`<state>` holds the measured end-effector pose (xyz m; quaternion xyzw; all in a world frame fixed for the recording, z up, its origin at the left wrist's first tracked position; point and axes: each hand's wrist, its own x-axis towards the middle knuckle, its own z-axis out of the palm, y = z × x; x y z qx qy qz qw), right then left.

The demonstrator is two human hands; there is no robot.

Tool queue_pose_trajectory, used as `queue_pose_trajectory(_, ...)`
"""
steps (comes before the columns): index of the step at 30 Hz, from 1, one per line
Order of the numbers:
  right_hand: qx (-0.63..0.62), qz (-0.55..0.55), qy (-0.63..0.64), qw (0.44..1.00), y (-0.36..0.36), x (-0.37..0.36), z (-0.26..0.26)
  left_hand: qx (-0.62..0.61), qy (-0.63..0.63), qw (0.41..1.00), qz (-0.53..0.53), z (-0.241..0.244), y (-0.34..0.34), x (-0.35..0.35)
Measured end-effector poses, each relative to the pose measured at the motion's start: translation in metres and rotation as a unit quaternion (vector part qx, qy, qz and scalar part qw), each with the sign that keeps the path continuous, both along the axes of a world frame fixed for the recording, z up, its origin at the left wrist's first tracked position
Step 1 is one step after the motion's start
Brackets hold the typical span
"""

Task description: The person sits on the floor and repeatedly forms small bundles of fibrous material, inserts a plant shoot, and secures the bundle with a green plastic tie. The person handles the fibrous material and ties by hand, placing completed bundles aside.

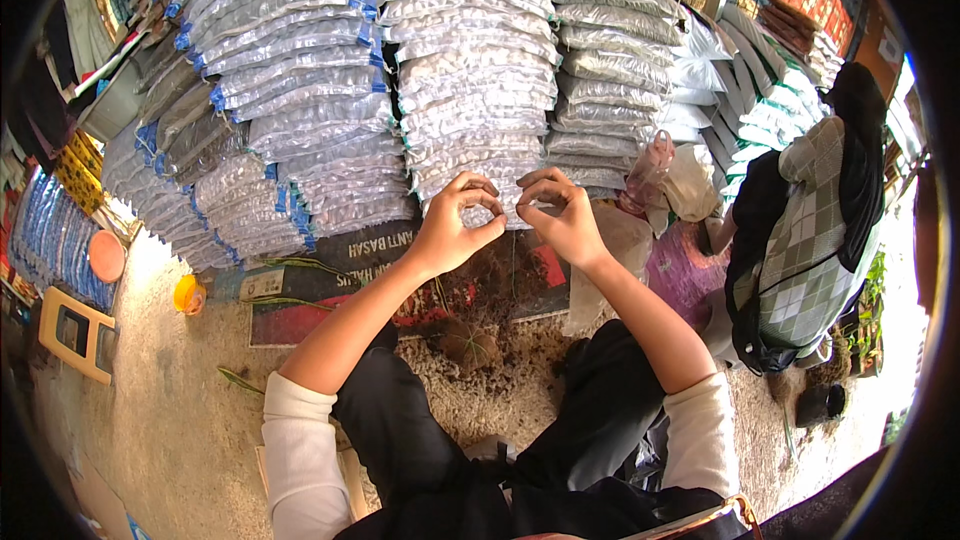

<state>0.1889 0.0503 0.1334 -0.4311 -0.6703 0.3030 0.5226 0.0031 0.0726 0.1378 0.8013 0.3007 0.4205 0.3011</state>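
Note:
My left hand [457, 221] and my right hand [566, 221] are raised side by side at chest level, a small gap between them. On each, thumb and fingers curl into a rough ring, and I see nothing held in either. Below them, dark crumbly soil with fine roots [495, 277] is spread over a printed black and red sheet [300, 326] on the floor. A brown ribbed round thing [470, 345] lies at the sheet's near edge, between my knees. Long yellow-edged leaves [300, 264] rest on the sheet's left part.
Tall stacks of clear bags of pebbles [472, 90] rise in front. At right a person in a patterned top [802, 240] sits close, beside a purple bag [686, 262] and a black pot [820, 405]. A yellow tape roll [190, 295] and a plastic stool [56, 334] stand left.

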Motion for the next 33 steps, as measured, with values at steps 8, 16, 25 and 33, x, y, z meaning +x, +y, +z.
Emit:
queue_pose_trajectory(8, -0.05, 0.073, 0.068, 0.994, 0.002, 0.002, 0.0, -0.036, -0.02, 0.999, 0.014, -0.007, 0.007, -0.004)
queue_pose_trajectory(16, -0.061, 0.083, 0.059, 0.993, 0.002, 0.004, 0.001, -0.082, -0.01, 0.997, 0.013, -0.004, 0.004, -0.005)
queue_pose_trajectory(25, -0.063, 0.088, 0.062, 0.992, 0.0, 0.004, 0.001, -0.164, -0.029, 0.985, -0.049, -0.01, 0.008, -0.001)
queue_pose_trajectory(33, -0.051, 0.102, 0.071, 0.991, 0.0, 0.006, 0.002, -0.239, -0.064, 0.963, -0.106, -0.014, 0.011, -0.002)
